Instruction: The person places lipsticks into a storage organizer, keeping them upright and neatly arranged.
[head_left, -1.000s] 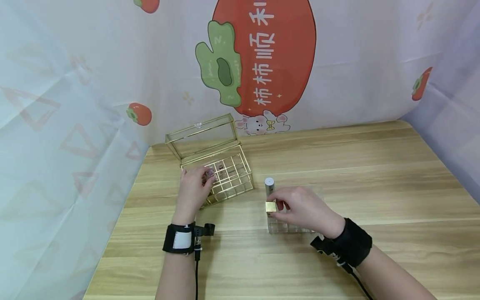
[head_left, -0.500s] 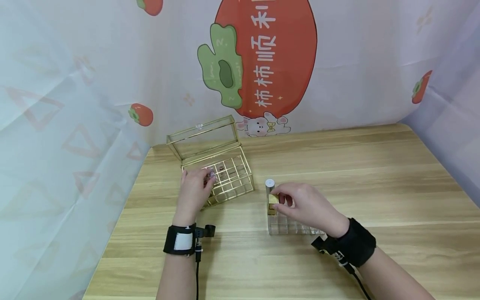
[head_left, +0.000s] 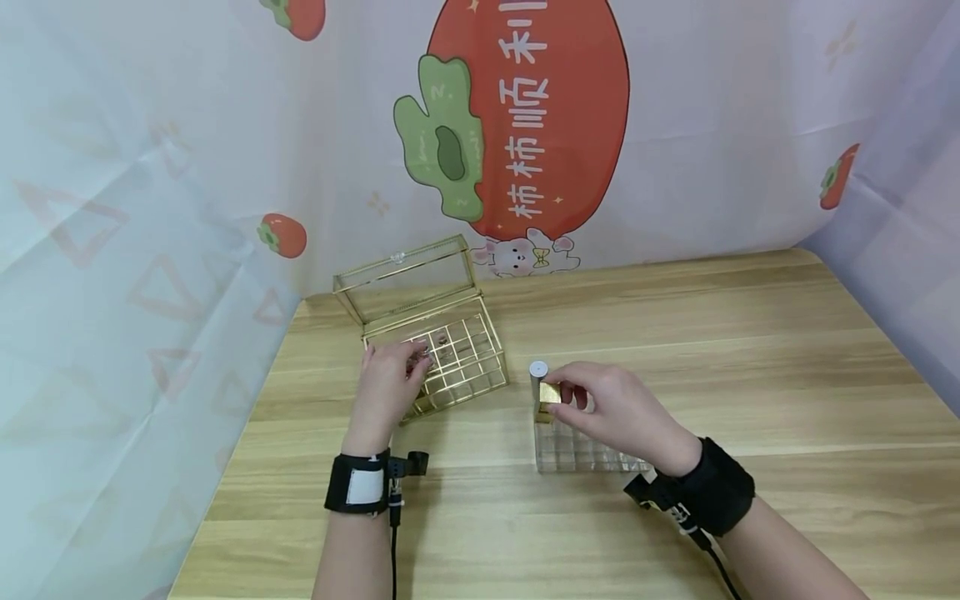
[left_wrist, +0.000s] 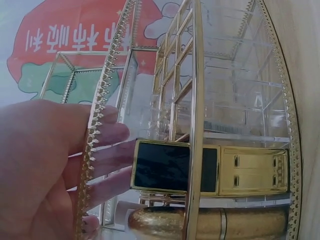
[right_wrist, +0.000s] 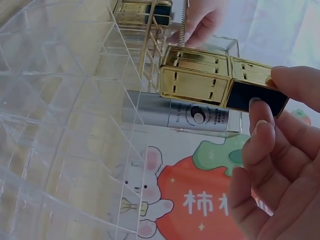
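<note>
My right hand (head_left: pixel 611 404) pinches a square gold lipstick (right_wrist: pixel 197 75) by its dark-panelled end, between thumb and fingers. The lipstick is over the left rear part of a clear divided organizer (head_left: pixel 577 457), close beside a silver tube (right_wrist: pixel 195 115) standing there. My left hand (head_left: pixel 382 379) reaches over the left end of a gold-framed glass box (head_left: pixel 491 367), its fingers loosely bent. In the left wrist view, those fingers lie near the dark end of another gold lipstick (left_wrist: pixel 255 170) in the box. A rounded gold tube (left_wrist: pixel 175 222) is beside that one.
The box's hinged glass lid (head_left: pixel 405 279) stands raised at the back. A gold grid (head_left: pixel 465 342) divides the box into compartments. Both stand on a wooden table (head_left: pixel 712 333), with a printed cloth (head_left: pixel 720 125) hanging behind. Black straps with cables circle both wrists.
My right hand has moved the gold lipstick slightly back and to the right, closer alongside the silver tube. My left hand has stayed at the glass box with hardly any movement.
</note>
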